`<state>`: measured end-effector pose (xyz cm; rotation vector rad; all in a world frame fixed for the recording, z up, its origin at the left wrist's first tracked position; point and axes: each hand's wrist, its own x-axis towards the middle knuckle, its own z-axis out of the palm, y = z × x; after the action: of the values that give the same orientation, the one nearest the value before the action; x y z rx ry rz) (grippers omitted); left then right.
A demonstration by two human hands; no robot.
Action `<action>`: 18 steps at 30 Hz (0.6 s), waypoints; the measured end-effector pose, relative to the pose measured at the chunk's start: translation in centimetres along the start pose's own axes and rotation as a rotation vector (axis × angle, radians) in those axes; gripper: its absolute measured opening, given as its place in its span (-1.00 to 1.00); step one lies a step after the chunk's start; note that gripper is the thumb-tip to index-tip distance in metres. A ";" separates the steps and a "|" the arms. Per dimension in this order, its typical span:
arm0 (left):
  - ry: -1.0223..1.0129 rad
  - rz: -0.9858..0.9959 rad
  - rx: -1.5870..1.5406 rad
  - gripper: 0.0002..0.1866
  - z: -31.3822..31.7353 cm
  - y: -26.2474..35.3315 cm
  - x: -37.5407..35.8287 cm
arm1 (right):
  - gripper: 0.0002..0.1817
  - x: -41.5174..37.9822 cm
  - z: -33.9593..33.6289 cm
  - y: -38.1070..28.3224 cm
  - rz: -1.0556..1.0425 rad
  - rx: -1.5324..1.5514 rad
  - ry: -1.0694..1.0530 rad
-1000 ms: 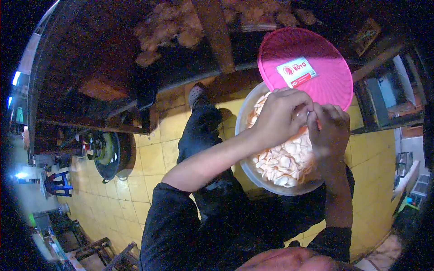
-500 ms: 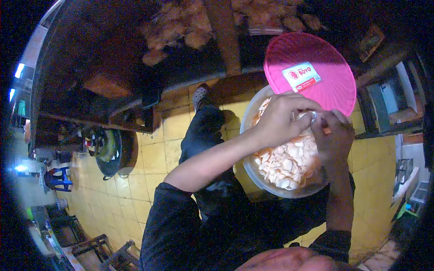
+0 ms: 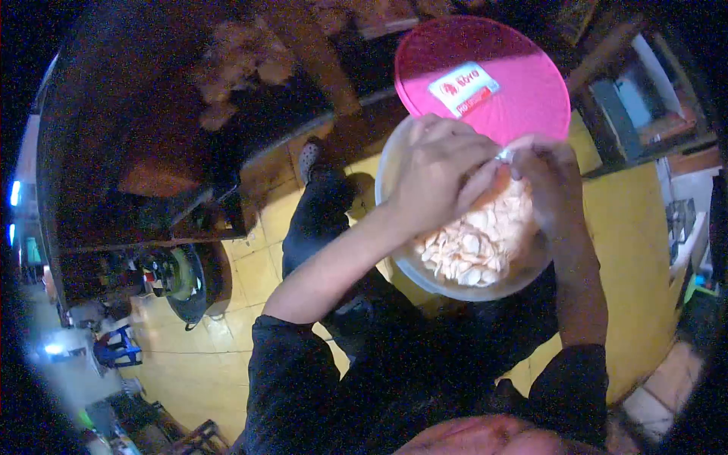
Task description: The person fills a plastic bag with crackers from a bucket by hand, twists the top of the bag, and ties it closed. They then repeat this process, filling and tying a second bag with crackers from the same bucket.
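My left hand (image 3: 440,171) reaches over a translucent round tub (image 3: 447,292); its thumb and fingers are pinched together. Facing it, my right hand (image 3: 550,178) is also closed, and the fingertips of both meet at a small whitish piece (image 3: 503,155), mostly hidden by the fingers. Below them, many pale, curved, flake-like pieces (image 3: 474,246) fill much of the tub. A round pink lid (image 3: 523,98) with a white-and-red label stands just past the tub's far rim, close beyond my hands.
The tub rests by my dark-clothed legs (image 3: 322,220) over a yellow tiled floor (image 3: 189,318). A dark wooden shelf (image 3: 303,125) runs across the far side. To the left stand a black pot (image 3: 199,284) and a blue stool (image 3: 120,347).
My view has shifted, so the tub, lid and hands appear further left and higher. Both hands stay together over the tub, fingers still pinched at the small piece.
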<state>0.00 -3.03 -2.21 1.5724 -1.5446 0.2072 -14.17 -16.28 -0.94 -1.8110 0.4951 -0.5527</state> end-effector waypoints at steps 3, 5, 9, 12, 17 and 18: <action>-0.073 0.005 0.022 -0.80 -0.2 -0.1 -0.6 | -0.78 -0.2 -0.2 0.8 0.074 0.165 -0.053; -0.119 0.026 0.094 -0.77 -0.5 0.0 -0.7 | -0.77 -0.2 -0.4 1.1 0.100 0.178 -0.073; -0.288 -0.104 0.077 -0.83 -2.5 -1.3 -0.7 | -0.75 0.4 0.2 1.6 -0.013 -0.041 -0.182; -0.310 -0.447 -0.176 -0.77 -6.1 -3.0 -1.4 | -0.76 -0.9 -0.1 3.4 0.064 -0.262 -0.268; -0.244 -0.789 -0.035 -0.82 -14.9 -2.9 -0.9 | -0.79 -5.6 0.4 9.0 -0.206 -0.897 -0.686; -0.182 -0.805 -0.010 -0.78 -16.8 -3.4 -0.8 | -0.82 -6.1 0.9 9.9 -0.255 -0.992 -0.643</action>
<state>10.35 8.24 5.54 2.1120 -0.9227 -0.4009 -19.14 -14.85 -11.43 -2.8602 0.0607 0.2038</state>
